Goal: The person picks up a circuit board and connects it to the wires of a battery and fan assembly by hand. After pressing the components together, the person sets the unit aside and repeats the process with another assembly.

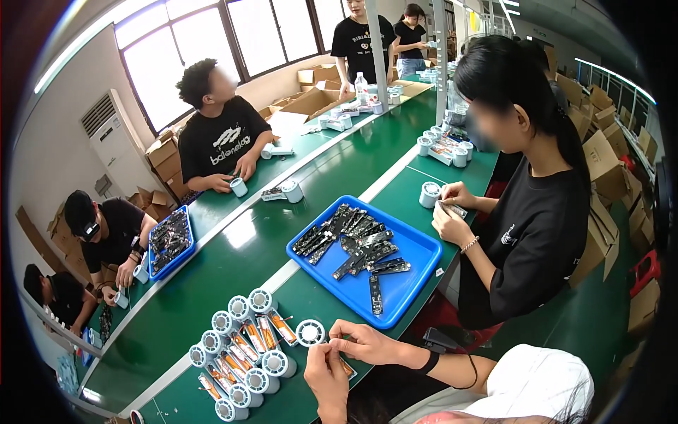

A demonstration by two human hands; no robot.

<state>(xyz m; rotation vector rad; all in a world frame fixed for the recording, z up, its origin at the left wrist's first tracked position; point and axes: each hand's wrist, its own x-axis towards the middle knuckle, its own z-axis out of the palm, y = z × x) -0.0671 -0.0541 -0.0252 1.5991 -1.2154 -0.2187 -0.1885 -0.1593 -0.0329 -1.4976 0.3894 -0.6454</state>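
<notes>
My left hand and my right hand meet at the bench's near edge, fingertips pinched together. Whatever they hold is too small or hidden to make out. Just below them lies a light-blue handheld fan, its round head showing and its opened handle partly covered by my hands. To the left, more light-blue fans lie in rows, with orange-and-silver parts and wires exposed in their open handles. Beyond my hands, a blue tray holds several black circuit boards.
A co-worker in black sits at the right beside a fan. Another fan lies on the green bench farther off. People across the bench work near a second blue tray. Cardboard boxes stand at the right.
</notes>
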